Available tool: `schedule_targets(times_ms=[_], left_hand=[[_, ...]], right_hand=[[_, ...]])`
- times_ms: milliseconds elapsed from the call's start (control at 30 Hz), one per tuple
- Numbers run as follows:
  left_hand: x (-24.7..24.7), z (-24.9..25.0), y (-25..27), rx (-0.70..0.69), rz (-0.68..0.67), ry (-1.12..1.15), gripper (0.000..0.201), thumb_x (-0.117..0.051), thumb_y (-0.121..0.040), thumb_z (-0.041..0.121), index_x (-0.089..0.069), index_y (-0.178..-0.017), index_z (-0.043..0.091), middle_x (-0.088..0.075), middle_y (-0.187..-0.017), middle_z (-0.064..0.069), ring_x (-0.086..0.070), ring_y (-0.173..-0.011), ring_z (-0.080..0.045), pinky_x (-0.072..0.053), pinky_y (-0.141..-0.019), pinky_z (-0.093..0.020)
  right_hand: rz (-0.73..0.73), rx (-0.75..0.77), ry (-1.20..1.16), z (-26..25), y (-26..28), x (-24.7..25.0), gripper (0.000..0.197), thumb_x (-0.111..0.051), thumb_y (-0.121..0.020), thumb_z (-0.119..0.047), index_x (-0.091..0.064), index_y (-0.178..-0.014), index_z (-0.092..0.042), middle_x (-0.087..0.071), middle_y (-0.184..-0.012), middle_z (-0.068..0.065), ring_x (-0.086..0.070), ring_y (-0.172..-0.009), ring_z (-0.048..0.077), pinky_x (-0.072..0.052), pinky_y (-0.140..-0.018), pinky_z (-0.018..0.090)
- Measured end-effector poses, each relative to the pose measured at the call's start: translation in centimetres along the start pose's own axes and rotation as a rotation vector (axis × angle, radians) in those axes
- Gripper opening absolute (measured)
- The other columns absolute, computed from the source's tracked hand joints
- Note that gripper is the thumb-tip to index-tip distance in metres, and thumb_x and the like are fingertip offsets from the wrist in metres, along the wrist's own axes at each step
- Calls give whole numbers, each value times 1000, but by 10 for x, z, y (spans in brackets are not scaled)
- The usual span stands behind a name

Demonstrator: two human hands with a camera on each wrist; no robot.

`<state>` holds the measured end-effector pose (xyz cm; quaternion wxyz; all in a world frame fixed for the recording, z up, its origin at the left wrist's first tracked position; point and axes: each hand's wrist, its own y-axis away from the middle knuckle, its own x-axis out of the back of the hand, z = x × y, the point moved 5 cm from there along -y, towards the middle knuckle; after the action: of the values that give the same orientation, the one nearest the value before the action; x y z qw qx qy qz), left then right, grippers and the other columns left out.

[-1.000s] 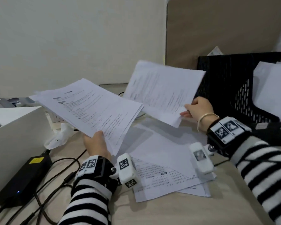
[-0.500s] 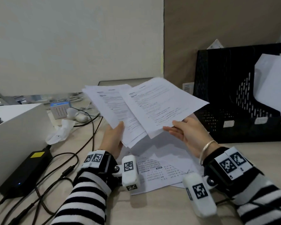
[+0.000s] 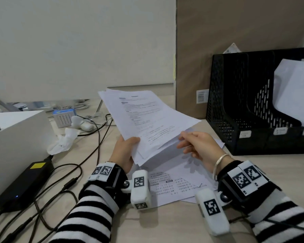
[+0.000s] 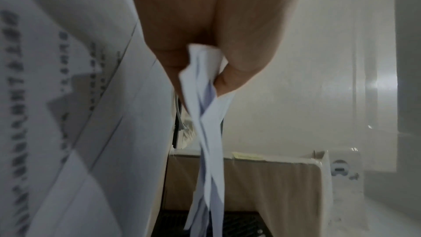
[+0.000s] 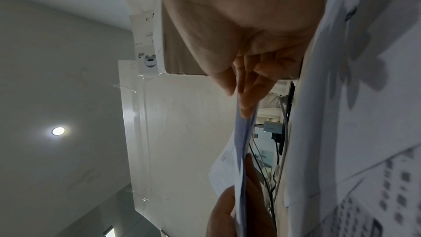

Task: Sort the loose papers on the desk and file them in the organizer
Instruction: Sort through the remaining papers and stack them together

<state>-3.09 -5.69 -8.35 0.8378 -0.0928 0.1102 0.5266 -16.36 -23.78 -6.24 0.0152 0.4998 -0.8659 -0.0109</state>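
Left hand (image 3: 125, 153) grips the paper stack (image 3: 147, 120) at its near corner, above the bench (image 3: 165, 225). Right hand (image 3: 198, 148), fingers loosely extended, touches the stack's right edge. Organizer (image 3: 235, 109) stands beyond the right hand.

two hands: left hand (image 3: 125, 153), right hand (image 3: 198, 148). one held stack of papers (image 3: 147, 123), its sheet number not countable. loose sheets on desk (image 3: 174, 183): at least two, overlapping. one black organizer (image 3: 235, 106) showing three label tabs along its front; one compartment holds white paper (image 3: 297, 92). one black power brick (image 3: 25, 183) with one yellow sticker. several dark cables (image 3: 67, 174), number unclear. one bracelet (image 3: 220, 161). two striped sleeves. one white box (image 3: 16, 137).
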Motion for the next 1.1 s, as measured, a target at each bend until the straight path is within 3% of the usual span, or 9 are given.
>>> schedule_targets(times_ms=[200, 300, 467, 567, 700, 833, 1000, 1033, 1100], left_hand=[[18, 2, -4, -2, 32, 183, 48, -55, -96, 13, -43, -142, 12, -61, -132, -11, -61, -117, -32, -46, -100, -50], [29, 3, -6, -5, 155, 200, 44, -50, -97, 4, -45, -141, 11, -61, -132, -13, -61, -117, -34, -45, -102, -54], [37, 5, -6, -26, 235, 183, 41, -48, -94, 3, -49, -135, 1, -63, -126, -14, -63, -108, -33, -52, -87, -40], [33, 8, -3, -29, 214, 234, 45, -57, -96, 13, -47, -139, 8, -62, -131, -11, -61, -117, -30, -46, -102, -49], [36, 12, -8, -37, 238, 222, 44, -50, -98, 5, -42, -142, 4, -58, -135, -14, -58, -120, -32, -43, -105, -50], [46, 6, -12, 4, 335, 220, 43, -45, -96, -1, -46, -138, 6, -61, -129, -15, -62, -110, -33, -50, -96, -49], [54, 2, -14, 22, 404, 232, 34, -45, -89, 3, -52, -122, 10, -65, -104, -8, -63, -77, -23, -54, -58, -27], [53, 4, -12, -2, 399, 221, 33, -44, -90, 1, -53, -121, 9, -63, -100, -7, -61, -73, -21, -52, -55, -24], [51, 6, -11, -34, 403, 182, 38, -43, -91, 0, -52, -127, 6, -64, -100, -7, -60, -72, -19, -50, -54, -21]], right_hand=[[89, -16, -46, 6, -3, 10, 15, -54, -95, -22, -65, -89, -15, -72, -77, -1, -61, -61, 8, -38, -50, 19], [99, -24, -47, 6, -4, 12, 16, -53, -96, -20, -66, -88, -14, -72, -77, 0, -59, -60, 8, -38, -51, 19], [92, -70, -90, 8, -8, 13, 12, -55, -94, -17, -65, -89, -14, -70, -72, 0, -58, -56, 7, -37, -46, 16], [87, -92, -106, 8, -11, 14, 11, -56, -94, -17, -66, -91, -12, -70, -70, 0, -58, -56, 7, -37, -42, 14], [59, -110, -37, 2, -21, 10, 10, -56, -94, -16, -65, -91, -12, -70, -72, 0, -58, -55, 6, -37, -41, 14], [31, -76, 260, -18, -56, 0, 7, -56, -92, -11, -62, -91, -7, -67, -75, 5, -57, -55, 7, -35, -43, 15], [47, -131, 866, -25, -114, -11, 26, -62, -88, -6, -60, -113, 4, -65, -75, 10, -62, -45, 13, -43, -41, 17], [24, -151, 962, -23, -121, -11, 37, -68, -86, -11, -57, -120, 1, -66, -81, 9, -65, -48, 14, -51, -49, 20], [-56, -198, 1232, -19, -134, -10, 55, -76, -78, -32, -56, -122, -5, -70, -100, 8, -70, -79, 21, -55, -79, 30]])
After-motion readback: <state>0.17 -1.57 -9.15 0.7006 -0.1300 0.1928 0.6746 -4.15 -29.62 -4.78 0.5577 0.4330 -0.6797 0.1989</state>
